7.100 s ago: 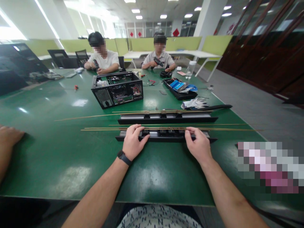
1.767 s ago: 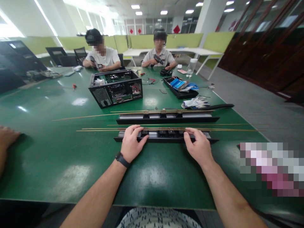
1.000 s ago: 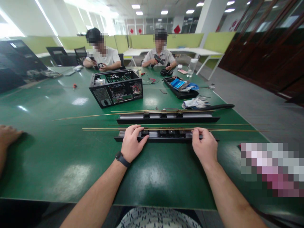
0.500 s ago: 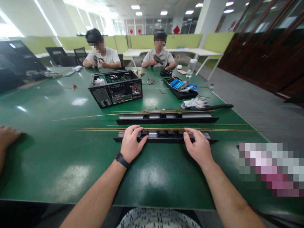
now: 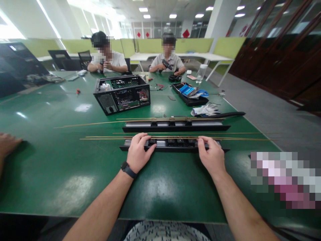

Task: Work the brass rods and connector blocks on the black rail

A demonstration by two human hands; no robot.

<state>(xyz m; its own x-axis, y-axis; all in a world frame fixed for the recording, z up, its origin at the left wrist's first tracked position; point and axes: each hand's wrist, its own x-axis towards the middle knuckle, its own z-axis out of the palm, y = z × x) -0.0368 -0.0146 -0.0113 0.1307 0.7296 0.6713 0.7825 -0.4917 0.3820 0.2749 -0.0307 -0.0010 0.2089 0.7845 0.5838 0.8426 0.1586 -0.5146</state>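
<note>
A long black channel lies crosswise before me, with silvery strips and black blocks inside. Thin golden rods run along its top and stick out past both ends. My left hand is closed over the channel's left part, fingertips at the rods and thumb at the front wall. Near the channel's right end, my right hand pinches at the rods with thumb and index finger; its other fingertips are partly hidden. Just behind lies a second black channel, with more golden rods along its far side.
An opened computer case stands behind at left. At right are white gloves, a black bar and a black tray with blue items. Two people sit opposite; another person's hand rests at far left.
My right hand has slid slightly to the right along the rods. My left hand stays in place. Across the table, one person's hand has risen toward the tool they hold.
</note>
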